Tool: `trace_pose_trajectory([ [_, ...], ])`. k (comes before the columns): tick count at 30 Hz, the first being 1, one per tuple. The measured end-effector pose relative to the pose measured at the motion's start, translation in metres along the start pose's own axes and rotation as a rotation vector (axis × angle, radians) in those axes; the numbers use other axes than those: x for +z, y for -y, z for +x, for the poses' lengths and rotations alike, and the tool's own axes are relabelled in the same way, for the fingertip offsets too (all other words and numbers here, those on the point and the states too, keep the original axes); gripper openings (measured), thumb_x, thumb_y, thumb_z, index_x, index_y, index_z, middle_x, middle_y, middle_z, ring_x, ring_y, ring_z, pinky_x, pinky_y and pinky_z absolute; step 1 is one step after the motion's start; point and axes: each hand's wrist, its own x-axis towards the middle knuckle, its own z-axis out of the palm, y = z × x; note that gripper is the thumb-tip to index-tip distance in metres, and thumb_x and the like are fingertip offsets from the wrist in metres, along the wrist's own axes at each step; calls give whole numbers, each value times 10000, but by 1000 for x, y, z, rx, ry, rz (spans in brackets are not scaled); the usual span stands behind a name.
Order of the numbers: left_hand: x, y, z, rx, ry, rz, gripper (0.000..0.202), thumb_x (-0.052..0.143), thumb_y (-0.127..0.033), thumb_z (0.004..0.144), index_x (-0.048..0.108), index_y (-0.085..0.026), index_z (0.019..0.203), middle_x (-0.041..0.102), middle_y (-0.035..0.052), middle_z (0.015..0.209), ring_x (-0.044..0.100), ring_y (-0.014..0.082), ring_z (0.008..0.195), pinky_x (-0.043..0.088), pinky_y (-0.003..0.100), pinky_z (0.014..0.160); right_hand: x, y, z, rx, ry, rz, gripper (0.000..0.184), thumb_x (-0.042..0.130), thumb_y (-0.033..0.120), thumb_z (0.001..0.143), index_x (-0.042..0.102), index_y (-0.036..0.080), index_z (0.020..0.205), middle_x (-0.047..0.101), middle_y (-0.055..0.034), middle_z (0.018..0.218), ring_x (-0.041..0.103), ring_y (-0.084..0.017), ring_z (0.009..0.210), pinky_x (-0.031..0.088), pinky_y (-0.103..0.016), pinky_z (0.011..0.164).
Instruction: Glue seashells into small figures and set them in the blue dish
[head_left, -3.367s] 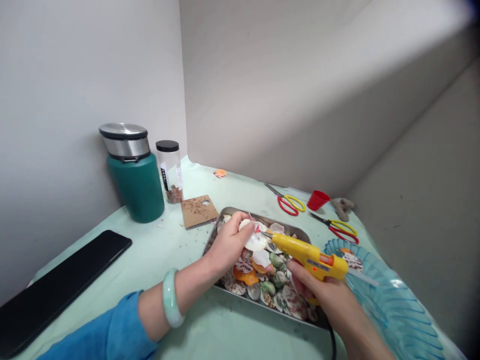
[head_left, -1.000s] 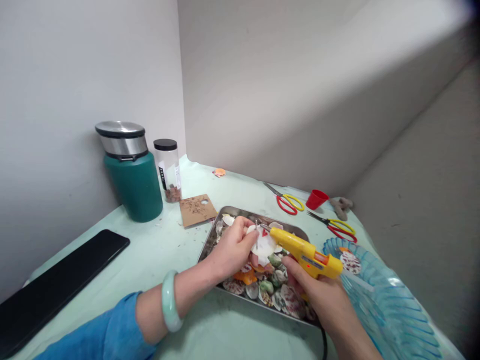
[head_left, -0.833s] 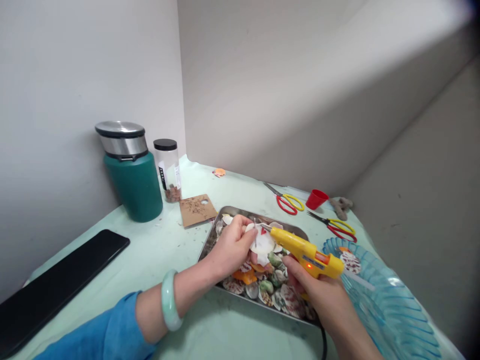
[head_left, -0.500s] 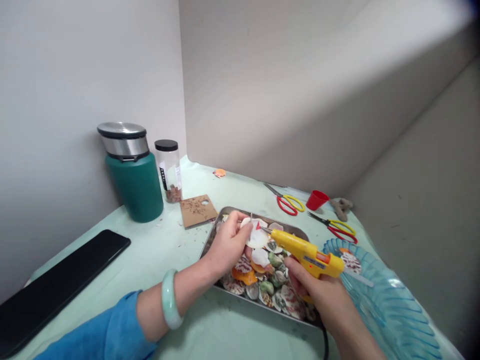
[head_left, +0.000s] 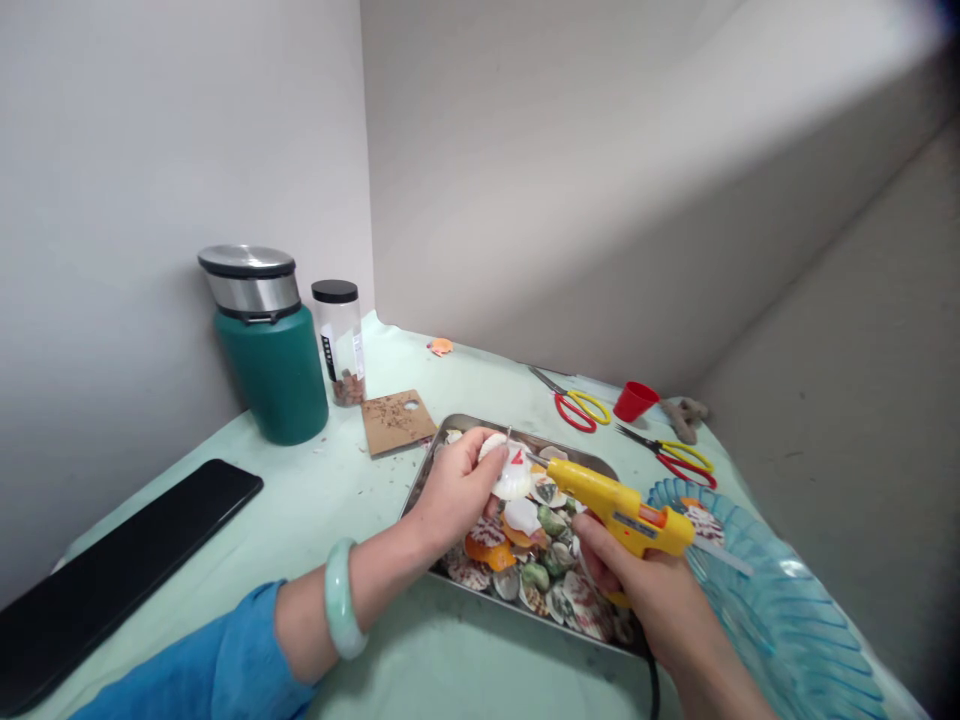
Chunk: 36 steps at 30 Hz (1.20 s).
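Observation:
My left hand (head_left: 450, 490), fingers pinched, holds a white seashell (head_left: 513, 482) above a metal tray (head_left: 517, 608) full of shells. A small red piece (head_left: 517, 458) shows on the shell's face, and a thin pale stick stands up by my fingertips. What the stick is, I cannot tell. My right hand (head_left: 652, 590) is wrapped round a yellow glue gun (head_left: 600, 497), whose metal nozzle points left at the shell, close beside the red piece. A clear glue stick (head_left: 724, 556) pokes out of the gun's back.
A blue ribbed plate (head_left: 817, 620) with a shell lies right. Behind are two pairs of scissors (head_left: 576, 410) (head_left: 679, 462) and a red cup (head_left: 636, 401). Left are a green bottle (head_left: 274, 375), a jar (head_left: 339, 340), a brown board (head_left: 396, 425) and a black slab (head_left: 127, 570).
The glue gun has drawn back slightly to the right, so its nozzle sits a little farther from the red piece. My left hand still holds the shell in nearly the same place.

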Motion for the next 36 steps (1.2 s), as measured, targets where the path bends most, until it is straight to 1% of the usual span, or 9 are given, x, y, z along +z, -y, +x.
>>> trace_pose_trajectory([
  [5,-1,0,1,22,-31,2,235,506,-403,856,548,-174,891,502,-48,534,410,75,397,321,173,385,-2,-4,1,16,40,-104,408,642,562,654,509,205,509,482,19,454,437,-135,461,343,-275,473],
  [8,-2,0,2,6,-34,-33,251,514,-414,849,551,-173,907,498,-49,533,394,71,394,318,171,382,-3,-4,0,27,26,-117,393,646,562,645,522,210,521,497,14,458,450,-146,463,355,-282,473],
  [12,-2,2,3,-31,-26,-69,248,522,-411,845,544,-169,892,494,-49,539,375,61,388,296,163,373,-3,-3,-1,10,27,-117,394,653,561,632,515,213,507,499,12,456,454,-150,462,365,-286,476],
  [18,0,1,1,-83,1,-134,214,538,-374,832,537,-165,878,493,-47,541,344,49,374,237,156,351,-2,-5,0,-8,11,-59,421,639,565,667,488,207,506,470,27,449,428,-127,449,340,-270,462],
  [22,0,-1,2,-105,-16,-180,213,540,-365,828,524,-158,872,479,-52,540,323,42,370,207,157,347,-2,-4,-2,-5,42,-65,392,659,539,658,507,212,503,478,23,451,431,-138,453,345,-281,464],
  [27,-1,-2,3,-138,6,-203,191,533,-346,831,519,-155,837,441,-62,513,298,36,363,161,158,346,-2,-2,-4,3,5,-88,365,673,526,619,530,213,495,490,14,437,431,-145,445,338,-287,454],
  [31,0,-1,2,-141,33,-192,204,526,-361,837,519,-158,853,467,-54,524,298,39,354,168,165,336,-3,-1,-2,1,-25,-125,353,678,520,627,552,213,507,516,12,451,456,-149,457,362,-284,461],
  [33,0,0,2,-135,25,-183,202,526,-362,838,515,-161,861,473,-53,528,308,42,356,176,164,334,-3,-1,-1,-1,-41,-146,339,673,517,643,573,213,531,529,13,458,469,-153,462,377,-285,469],
  [36,-1,0,2,-122,-4,-185,195,528,-354,837,509,-161,862,458,-61,520,303,41,361,184,160,340,-3,-1,-1,3,-31,-148,322,685,509,634,594,214,543,558,4,468,496,-166,469,388,-286,464],
])
